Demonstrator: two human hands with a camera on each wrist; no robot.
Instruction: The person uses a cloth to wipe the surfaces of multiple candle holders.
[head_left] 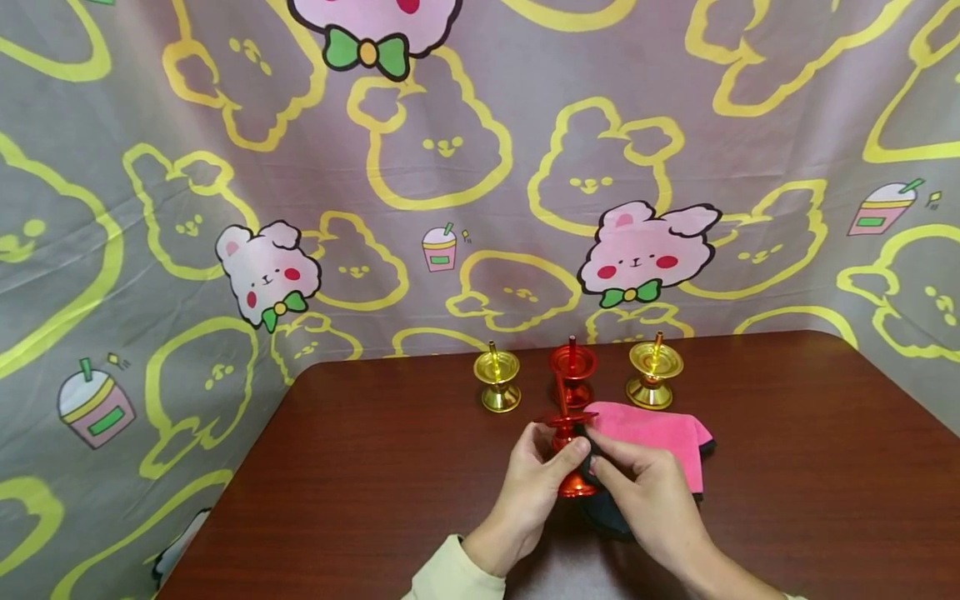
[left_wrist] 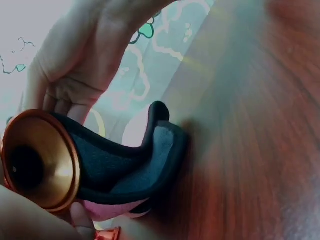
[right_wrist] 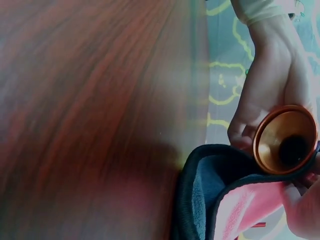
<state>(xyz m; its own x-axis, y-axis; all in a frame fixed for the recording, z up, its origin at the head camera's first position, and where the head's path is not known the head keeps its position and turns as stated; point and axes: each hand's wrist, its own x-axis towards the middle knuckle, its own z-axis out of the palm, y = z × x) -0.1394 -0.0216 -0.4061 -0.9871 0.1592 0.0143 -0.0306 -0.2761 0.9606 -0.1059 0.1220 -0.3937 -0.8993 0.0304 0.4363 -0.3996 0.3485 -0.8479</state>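
Observation:
My left hand [head_left: 517, 500] grips a shiny red candle holder [head_left: 577, 485] by its stem, above the table. Its spike and dish point up, slightly tilted. With bent fingers, my right hand [head_left: 660, 508] pinches part of a pink cloth [head_left: 648, 433] with dark edging and a dark underside against the holder. The rest of the cloth trails onto the table. Both wrist views look into the hollow, gold-toned underside of the holder's base [left_wrist: 65, 150], with the folded cloth [right_wrist: 250, 200] beside it. Fingers partly hide the stem.
Behind my hands stand a gold candle holder [head_left: 501, 398], a second red candle holder [head_left: 581, 360] and another gold candle holder [head_left: 651, 392] in a row. They are on a dark brown wooden table [head_left: 360, 467]. A patterned grey curtain [head_left: 510, 233] hangs behind and at the sides.

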